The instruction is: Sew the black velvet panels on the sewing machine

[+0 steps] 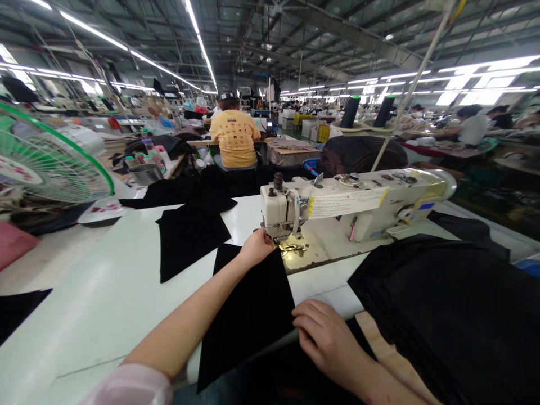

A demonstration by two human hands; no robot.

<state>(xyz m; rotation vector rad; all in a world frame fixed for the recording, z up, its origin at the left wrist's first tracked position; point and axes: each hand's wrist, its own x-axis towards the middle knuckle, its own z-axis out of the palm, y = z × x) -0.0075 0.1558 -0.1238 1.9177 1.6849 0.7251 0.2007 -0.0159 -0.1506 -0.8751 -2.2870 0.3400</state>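
Note:
A black fabric piece (253,304) lies on the pale table, its far corner by the needle area of a white sewing machine (329,208) and its near end hanging over the table edge. My left hand (257,247) is at the machine's presser foot, fingers bent together at the fabric's far edge; the fingertips are partly hidden. Nearer to me, my right hand (323,332) has its fingers curled closed at the fabric's right edge, thumb out of sight. A lamp lights the metal needle plate (295,247).
A stack of black fabric pieces (447,304) lies to the right. Another black piece (189,236) rests left of the machine, with dark cloth behind it. A green fan (54,157) stands at the left. Ahead, a person in a yellow shirt (235,138) sits facing away.

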